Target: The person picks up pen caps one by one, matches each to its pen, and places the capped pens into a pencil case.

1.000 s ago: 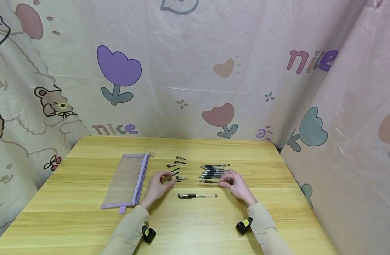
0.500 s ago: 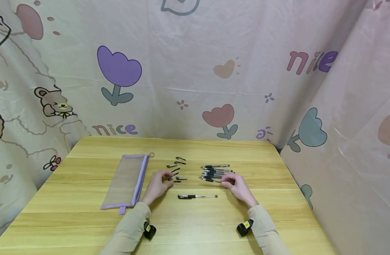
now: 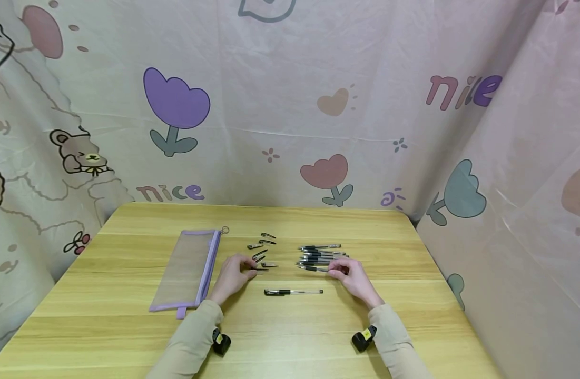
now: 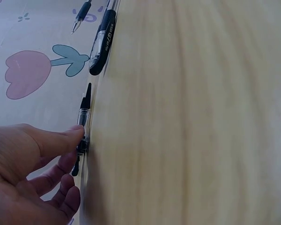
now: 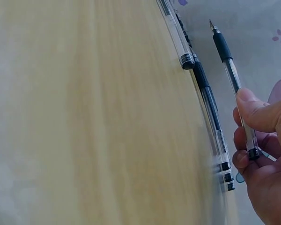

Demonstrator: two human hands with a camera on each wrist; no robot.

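My left hand [image 3: 249, 269] pinches a small black pen cap [image 3: 261, 269] at the near edge of a scatter of loose caps [image 3: 263, 246]. In the left wrist view the thumb and fingers [image 4: 61, 140] grip this cap [image 4: 83, 123] against the table edge-on. My right hand [image 3: 336, 270] holds an uncapped clear pen [image 3: 312, 268] by its rear end, tip pointing left. The right wrist view shows the pen [image 5: 230, 70] pinched between thumb and fingers [image 5: 255, 115]. A capped pen [image 3: 293, 291] lies between my hands, nearer to me.
A pile of several uncapped pens [image 3: 320, 253] lies just behind my right hand. A purple-edged mesh pencil pouch [image 3: 190, 268] lies flat to the left on the wooden table [image 3: 290, 337]. Printed fabric walls close in the back and the right side.
Both hands have shifted only slightly. The left fingers have settled on the nearest cap, and the right hand's pen has risen a little beside the pile.
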